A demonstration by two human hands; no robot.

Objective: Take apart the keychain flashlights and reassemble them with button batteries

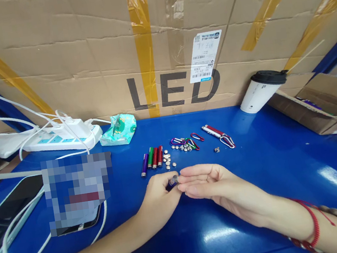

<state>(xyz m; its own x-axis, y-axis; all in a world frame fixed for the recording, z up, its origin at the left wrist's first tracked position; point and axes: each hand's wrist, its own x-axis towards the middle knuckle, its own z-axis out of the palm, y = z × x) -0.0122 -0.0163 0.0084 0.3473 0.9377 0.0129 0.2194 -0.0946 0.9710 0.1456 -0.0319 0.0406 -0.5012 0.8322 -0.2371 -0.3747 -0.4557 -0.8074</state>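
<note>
My left hand (pixel 160 201) is closed around a small silver-ended tube (pixel 174 180), most of which is hidden in the fingers. The fingertips of my right hand (pixel 208 182) are pressed together at the tube's end; whatever they pinch is hidden. Just beyond my left hand lie a purple tube (pixel 145 165), a green tube (pixel 151 158) and red tubes (pixel 158 157). Several silver button cells (pixel 167 159) sit beside them. Farther back are coloured carabiners (pixel 192 142) with small silver parts, and assembled-looking tubes with clips (pixel 215 132). One small metal piece (pixel 216 149) lies apart.
A white cup with a black lid (pixel 258 92) and an open cardboard box (pixel 312 113) stand at the right. On the left are a power strip (pixel 59 140), cables, a tissue pack (pixel 120 129) and phones (pixel 13 209). A large carton (pixel 96 48) forms the back.
</note>
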